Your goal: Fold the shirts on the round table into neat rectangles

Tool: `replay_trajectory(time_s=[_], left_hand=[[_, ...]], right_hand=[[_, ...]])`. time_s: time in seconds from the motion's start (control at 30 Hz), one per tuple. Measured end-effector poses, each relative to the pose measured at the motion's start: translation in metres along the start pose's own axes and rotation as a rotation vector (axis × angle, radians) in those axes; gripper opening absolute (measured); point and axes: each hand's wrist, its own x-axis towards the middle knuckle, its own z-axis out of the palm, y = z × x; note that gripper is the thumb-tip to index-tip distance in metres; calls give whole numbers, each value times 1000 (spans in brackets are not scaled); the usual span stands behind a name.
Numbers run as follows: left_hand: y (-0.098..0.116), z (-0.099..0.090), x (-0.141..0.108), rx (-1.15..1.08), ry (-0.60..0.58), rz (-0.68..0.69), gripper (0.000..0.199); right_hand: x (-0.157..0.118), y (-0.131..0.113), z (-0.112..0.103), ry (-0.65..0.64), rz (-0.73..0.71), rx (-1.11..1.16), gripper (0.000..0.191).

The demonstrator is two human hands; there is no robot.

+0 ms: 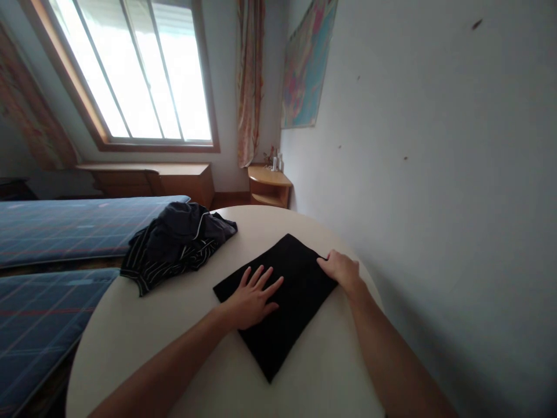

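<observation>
A piece of black fabric, folded into a flat rectangle [289,307], lies at an angle on the round white table [174,348]. Spread fingers of my left hand [255,299] rest flat on its left side. At its right corner, my right hand [342,270] pinches the edge between thumb and fingers. Whether the fabric is a garment I cannot tell. Behind and to the left sits a crumpled heap of dark clothes [176,235], partly striped in white, apart from both hands.
Two blue plaid mattresses [56,232] flank the table on the left. A white wall [435,203] runs close along the right. Beyond the table stand a wooden desk [183,168] under the window and a small corner shelf [270,177] with bottles.
</observation>
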Motion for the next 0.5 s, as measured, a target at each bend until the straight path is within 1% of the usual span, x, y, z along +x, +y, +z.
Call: replay_trajectory(time_s=[0.03,0.07,0.1,0.17,0.23,0.3,0.33,0.37,0.4,0.43,0.5], left_hand=[[-6,-2,0,17,23,-23,61],[-11,-4,0,35,52,-44,60],[-14,-4,0,49,84,-66,61],[-15,-2,0,56,138,-122,61],[-11,4,2,35,168,-189,60],[-5,11,5,8,176,-225,61],[-3,14,6,-3,171,-223,62],[-1,16,7,-10,162,-214,63],[1,16,8,-17,154,-206,64],[2,16,8,-22,145,-201,65],[2,14,7,-32,127,-197,67]], right_hand=[[-3,-2,-2,51,-10,-7,33],[-5,-7,-3,115,-52,8,31],[-9,-15,-4,176,-133,47,30],[-18,-35,-4,246,-379,174,35],[-29,-59,0,214,-653,292,41],[-41,-79,8,112,-842,318,46],[-46,-87,13,40,-909,308,47],[-48,-91,19,-31,-932,296,49],[-48,-93,24,-92,-927,280,51],[-46,-92,28,-133,-888,262,53],[-37,-84,35,-151,-740,223,57]])
